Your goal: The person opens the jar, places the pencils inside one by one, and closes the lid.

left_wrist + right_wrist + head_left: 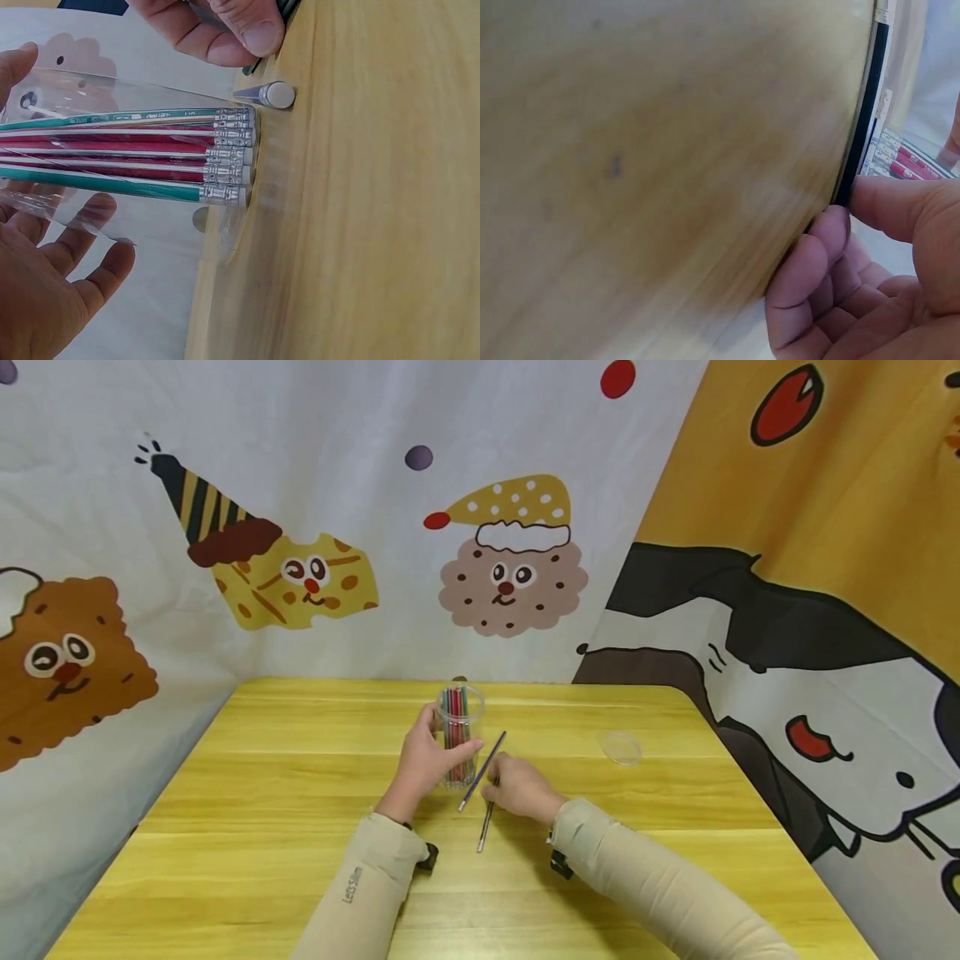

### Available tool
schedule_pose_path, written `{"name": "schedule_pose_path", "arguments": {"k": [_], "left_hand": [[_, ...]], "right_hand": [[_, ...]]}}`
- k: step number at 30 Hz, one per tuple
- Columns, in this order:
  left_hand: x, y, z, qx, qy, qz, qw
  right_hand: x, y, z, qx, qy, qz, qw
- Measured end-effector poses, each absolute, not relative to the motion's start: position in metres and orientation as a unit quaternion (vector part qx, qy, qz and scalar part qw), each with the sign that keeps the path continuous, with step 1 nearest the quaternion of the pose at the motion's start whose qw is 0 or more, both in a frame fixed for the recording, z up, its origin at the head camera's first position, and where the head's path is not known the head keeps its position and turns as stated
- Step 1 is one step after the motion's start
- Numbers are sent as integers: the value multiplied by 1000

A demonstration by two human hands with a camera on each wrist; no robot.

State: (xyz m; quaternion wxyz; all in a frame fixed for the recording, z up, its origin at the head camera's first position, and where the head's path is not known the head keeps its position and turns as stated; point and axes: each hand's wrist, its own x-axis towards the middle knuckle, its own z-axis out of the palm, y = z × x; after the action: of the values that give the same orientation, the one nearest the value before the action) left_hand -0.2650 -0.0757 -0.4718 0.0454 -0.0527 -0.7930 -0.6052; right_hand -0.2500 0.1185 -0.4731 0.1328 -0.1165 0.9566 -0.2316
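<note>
My left hand has its fingers wrapped round the clear jar, upright on the bench, while my right hand's fingers pinch a dark pencil. I judge the work partway: bundled pencils stand inside, this one and a purple pencil are outside, and the clear lid is off.

L hand cupped, R hand pinched

Head view bright; right wrist view: tabletop blurry.

Wooden table, clear cup, 2 pencils, clear disc
</note>
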Motion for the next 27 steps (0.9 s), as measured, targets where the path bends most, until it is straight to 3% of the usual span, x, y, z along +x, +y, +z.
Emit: {"name": "schedule_pose_path", "arguments": {"k": [9, 17, 27], "left_hand": [[-265, -75, -473, -50, -797, -601, 38], [-264, -79, -473, -49, -796, -602, 33], [-265, -78, -471, -50, -798, -600, 36]], "right_hand": [[-272, 168, -472, -83, 976, -180, 95], [-312, 228, -470, -48, 967, -208, 138], [-320, 229, -465, -82, 969, -161, 167]]}}
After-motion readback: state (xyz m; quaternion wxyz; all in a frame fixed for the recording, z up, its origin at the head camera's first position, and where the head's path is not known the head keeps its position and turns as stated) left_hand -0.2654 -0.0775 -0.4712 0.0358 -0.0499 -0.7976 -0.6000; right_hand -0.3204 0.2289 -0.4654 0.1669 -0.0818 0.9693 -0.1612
